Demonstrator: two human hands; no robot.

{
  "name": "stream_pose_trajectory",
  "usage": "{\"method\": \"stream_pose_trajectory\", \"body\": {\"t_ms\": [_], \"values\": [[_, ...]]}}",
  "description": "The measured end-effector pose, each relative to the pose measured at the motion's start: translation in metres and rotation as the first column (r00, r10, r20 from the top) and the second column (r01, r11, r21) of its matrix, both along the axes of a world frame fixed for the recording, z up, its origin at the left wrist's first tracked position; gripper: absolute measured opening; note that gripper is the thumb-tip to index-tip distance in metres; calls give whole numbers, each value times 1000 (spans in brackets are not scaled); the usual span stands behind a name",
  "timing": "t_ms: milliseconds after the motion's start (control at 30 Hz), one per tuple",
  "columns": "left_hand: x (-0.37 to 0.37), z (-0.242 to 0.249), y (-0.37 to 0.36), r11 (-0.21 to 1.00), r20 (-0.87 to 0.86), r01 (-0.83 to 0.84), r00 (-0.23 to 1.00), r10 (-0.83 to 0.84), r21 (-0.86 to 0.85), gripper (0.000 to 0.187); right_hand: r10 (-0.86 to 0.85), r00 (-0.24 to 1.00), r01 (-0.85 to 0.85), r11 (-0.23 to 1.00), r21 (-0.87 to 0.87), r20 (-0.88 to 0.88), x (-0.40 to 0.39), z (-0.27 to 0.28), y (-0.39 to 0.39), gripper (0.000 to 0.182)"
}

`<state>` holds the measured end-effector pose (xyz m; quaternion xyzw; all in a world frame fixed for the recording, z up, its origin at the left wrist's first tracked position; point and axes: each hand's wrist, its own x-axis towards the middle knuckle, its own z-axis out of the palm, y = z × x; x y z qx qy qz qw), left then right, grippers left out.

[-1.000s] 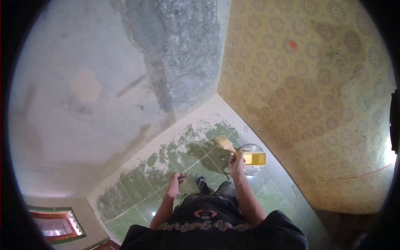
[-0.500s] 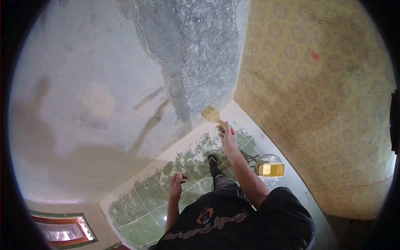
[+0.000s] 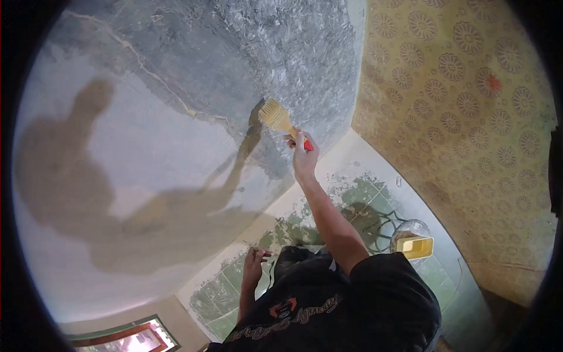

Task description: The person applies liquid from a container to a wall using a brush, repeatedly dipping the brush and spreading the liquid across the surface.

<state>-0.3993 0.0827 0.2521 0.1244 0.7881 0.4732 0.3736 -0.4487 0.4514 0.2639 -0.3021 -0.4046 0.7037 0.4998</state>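
Note:
My right hand (image 3: 304, 151) is closed around the red-tipped handle of a wide paintbrush (image 3: 275, 116), just right of centre in the head view. The pale bristles point up and left, close to the grey wall (image 3: 293, 64), which is rough and streaked here. A dark shadow of the arm and brush meets the bristle end. Lower down, my left hand (image 3: 254, 261) hangs near my body over the green tiles, its fingers loosely bent and apart with nothing seen in them.
A yellow rectangular container (image 3: 415, 247) sits on a round, paint-spattered support (image 3: 410, 229) at the right. White splashes mark the green tiled floor (image 3: 358, 196). Patterned yellow wallpaper (image 3: 451, 105) covers the right wall. A framed window (image 3: 132, 339) shows at lower left.
The paintbrush in my right hand has moved up toward the wall, bristles now over the grey plaster. My body has come closer to the wall, and the view has shifted.

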Motion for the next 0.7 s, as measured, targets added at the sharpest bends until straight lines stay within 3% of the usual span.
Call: {"method": "stream_pose_trajectory", "body": {"t_ms": [33, 67, 133, 200, 267, 333, 367, 433, 467, 533, 667, 700], "values": [[-9, -3, 0, 1000, 8, 10, 1000, -10, 12, 27, -19, 994, 10, 997, -83, -104, -13, -1, 3, 31], [-18, -7, 1, 1000, 18, 20, 1000, -20, 24, 26, -27, 994, 17, 996, -89, -103, -23, -10, 3, 31], [-37, 1, 10, 999, 16, 49, 999, -49, -1, 26, 1, 1000, 0, 967, -254, 4, -41, -59, -8, 30], [-59, 3, 18, 993, 48, 110, 993, -108, -35, 25, -20, 995, 47, 959, -281, 99, -51, -123, -16, 29], [-85, 3, 21, 986, 39, 166, 985, -165, -18, 24, -41, 981, 99, 948, -304, 192, -51, -131, -11, 29], [-110, 4, 21, 975, 34, 222, 975, -221, -9, 24, 2, 928, 87, 971, -224, 372, -40, -89, -7, 31], [-124, 6, 21, 967, 22, 252, 968, -252, -23, 25, -11, 927, 106, 967, -234, 374, -41, -65, -7, 31], [-147, 13, 30, 953, -10, 302, 953, -302, -33, 27, -60, 989, 91, 968, -232, 138, -47, -12, 3, 35], [-157, 15, 34, 947, -10, 318, 948, -319, -34, 27, -77, 988, 108, 967, -232, 138, -44, 14, 8, 35], [-171, 16, 40, 939, -44, 341, 938, -343, -51, 27, -166, 972, 146, 982, -121, -169, -39, 49, 15, 34], [-189, 9, 53, 912, -37, 405, 912, -407, -61, 29, -164, 966, 129, 976, -176, -201, -50, 18, 22, 35], [-189, 14, 60, 900, -23, 431, 901, -433, -60, 29, -149, 986, 132, 974, -186, -77, -56, -21, 18, 34]]}}
